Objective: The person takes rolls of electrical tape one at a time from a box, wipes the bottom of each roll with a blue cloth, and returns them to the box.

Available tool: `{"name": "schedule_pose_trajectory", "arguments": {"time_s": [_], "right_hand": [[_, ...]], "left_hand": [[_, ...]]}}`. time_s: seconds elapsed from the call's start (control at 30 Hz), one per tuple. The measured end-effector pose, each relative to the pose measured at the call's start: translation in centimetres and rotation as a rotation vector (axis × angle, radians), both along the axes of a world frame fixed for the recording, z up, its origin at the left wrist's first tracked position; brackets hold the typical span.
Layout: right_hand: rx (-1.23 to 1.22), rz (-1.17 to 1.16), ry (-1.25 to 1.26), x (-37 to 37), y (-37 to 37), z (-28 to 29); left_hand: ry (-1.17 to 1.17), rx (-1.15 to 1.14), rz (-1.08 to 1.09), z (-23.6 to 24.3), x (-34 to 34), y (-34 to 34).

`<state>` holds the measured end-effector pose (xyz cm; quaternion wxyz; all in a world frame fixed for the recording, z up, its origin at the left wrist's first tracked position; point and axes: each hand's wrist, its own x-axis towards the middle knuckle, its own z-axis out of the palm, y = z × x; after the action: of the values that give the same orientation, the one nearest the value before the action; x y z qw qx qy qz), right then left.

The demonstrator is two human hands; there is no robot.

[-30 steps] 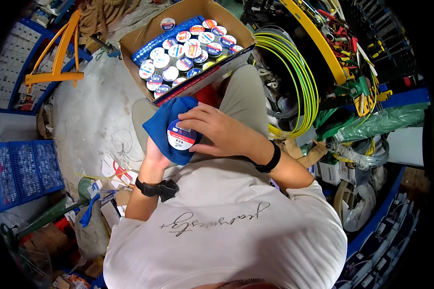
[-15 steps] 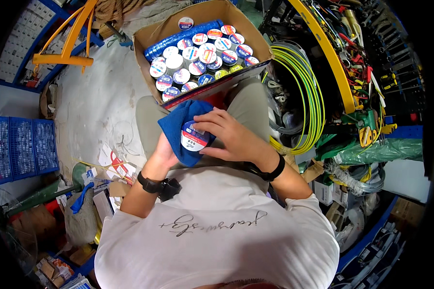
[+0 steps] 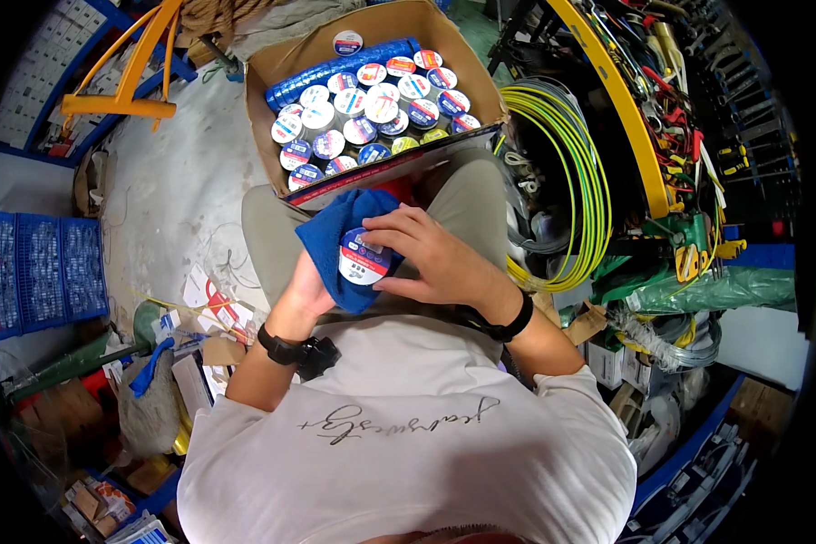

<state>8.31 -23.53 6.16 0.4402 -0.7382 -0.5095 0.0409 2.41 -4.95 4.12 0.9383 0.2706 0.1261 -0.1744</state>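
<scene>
A roll of tape [image 3: 364, 257] with a white, blue and red label lies on a blue cloth [image 3: 333, 238] over my lap. My right hand [image 3: 431, 257] curls around the roll from the right and grips it. My left hand [image 3: 308, 285] sits under the cloth and holds it, mostly hidden by the fabric. Just beyond my knees stands an open cardboard box [image 3: 479, 83] packed with several similar tape rolls [image 3: 364, 107].
A coil of yellow-green cable [image 3: 578, 172] lies to the right beside a yellow rack of hanging tools [image 3: 671, 118]. Blue crates [image 3: 36, 272] stand at the left, an orange metal frame [image 3: 122, 91] at the upper left. Paper scraps and packaging litter the floor at lower left.
The roll and cloth have stayed in my hands; my right fingers have shifted around the roll. The view has tilted, bringing the box closer to the top middle.
</scene>
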Motion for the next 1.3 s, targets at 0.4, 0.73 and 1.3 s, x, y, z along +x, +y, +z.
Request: {"name": "schedule_pose_trajectory", "arguments": {"time_s": [0.4, 0.73, 1.3], "right_hand": [[-0.020, -0.012, -0.016, 0.6, 0.7, 0.4], [-0.040, -0.035, 0.062, 0.8, 0.4, 0.0], [-0.284, -1.051, 0.374, 18.2, -9.4, -10.7]], "left_hand": [[0.032, 0.009, -0.003, 0.2, 0.9, 0.4], [0.070, 0.031, -0.009, 0.0, 1.5, 0.0], [0.009, -0.132, 0.197, 2.6, 2.8, 2.6]]}}
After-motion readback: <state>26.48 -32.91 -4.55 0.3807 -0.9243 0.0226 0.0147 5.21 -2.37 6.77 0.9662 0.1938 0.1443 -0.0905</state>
